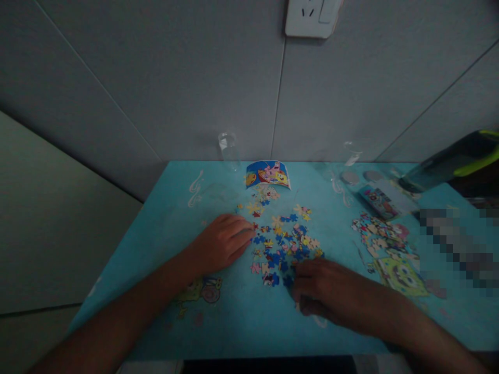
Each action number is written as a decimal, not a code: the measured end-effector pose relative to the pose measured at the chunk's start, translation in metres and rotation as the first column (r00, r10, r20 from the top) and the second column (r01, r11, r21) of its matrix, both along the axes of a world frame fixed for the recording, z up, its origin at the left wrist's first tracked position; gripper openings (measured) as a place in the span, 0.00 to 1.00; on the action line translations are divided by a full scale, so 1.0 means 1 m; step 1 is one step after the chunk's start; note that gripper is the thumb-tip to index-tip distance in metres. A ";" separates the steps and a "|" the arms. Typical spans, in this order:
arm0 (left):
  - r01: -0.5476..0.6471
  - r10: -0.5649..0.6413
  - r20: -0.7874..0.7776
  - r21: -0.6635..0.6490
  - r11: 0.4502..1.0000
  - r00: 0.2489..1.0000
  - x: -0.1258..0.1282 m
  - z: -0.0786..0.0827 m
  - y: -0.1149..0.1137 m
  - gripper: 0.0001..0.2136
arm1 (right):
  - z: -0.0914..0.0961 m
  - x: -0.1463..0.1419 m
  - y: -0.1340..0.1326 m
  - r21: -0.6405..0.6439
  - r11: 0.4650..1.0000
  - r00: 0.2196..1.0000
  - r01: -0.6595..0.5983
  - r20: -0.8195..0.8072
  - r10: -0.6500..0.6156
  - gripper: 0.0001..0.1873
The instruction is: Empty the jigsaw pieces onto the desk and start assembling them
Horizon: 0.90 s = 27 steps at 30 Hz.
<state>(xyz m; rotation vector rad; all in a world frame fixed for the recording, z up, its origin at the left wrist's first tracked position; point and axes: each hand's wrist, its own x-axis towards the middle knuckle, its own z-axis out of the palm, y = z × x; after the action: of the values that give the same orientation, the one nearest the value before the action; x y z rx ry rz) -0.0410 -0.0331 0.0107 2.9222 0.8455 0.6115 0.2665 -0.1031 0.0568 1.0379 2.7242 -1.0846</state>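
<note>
Loose jigsaw pieces (276,255), mostly blue and yellow, lie scattered between my two hands on the light blue table. My left hand (224,241) rests at the left edge of them, fingers stretched forward, the tips touching or just beside a small red piece (255,226). At the lower right of the pieces is my right hand (322,285), its fingers curled in and pointing left; whatever lies under them is hidden. Behind the pieces a curved cartoon picture card (267,174) stands or lies near the wall.
A second pile of jigsaw pieces (380,234) lies at right, with a small packet (379,201) behind it. Clear tubes (229,150) and round lids (350,177) are by the wall. A dark bottle (444,161) with a yellow-green part stands far right. The table (156,218) meets the wall.
</note>
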 end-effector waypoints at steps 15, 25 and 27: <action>0.069 -0.069 -0.002 -0.029 0.997 0.998 -0.004 -0.019 0.004 0.17 | 0.001 0.042 0.053 -0.052 0.914 0.906 0.403 -0.123 -0.406 0.11; 0.087 -0.087 0.003 -0.012 0.996 0.996 -0.004 -0.021 0.003 0.16 | -0.032 0.065 0.080 0.110 0.848 0.854 0.518 -0.122 -0.506 0.12; 0.084 -0.084 0.001 -0.014 0.996 0.996 -0.004 -0.020 0.003 0.15 | -0.029 0.061 0.080 0.230 0.808 0.840 0.543 -0.153 -0.521 0.10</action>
<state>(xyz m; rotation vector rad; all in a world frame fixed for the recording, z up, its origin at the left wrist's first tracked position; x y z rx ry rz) -0.0454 -0.0304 -0.0092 2.9275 0.7199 0.5978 0.3274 -0.0235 0.0273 1.9337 2.7626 -0.8178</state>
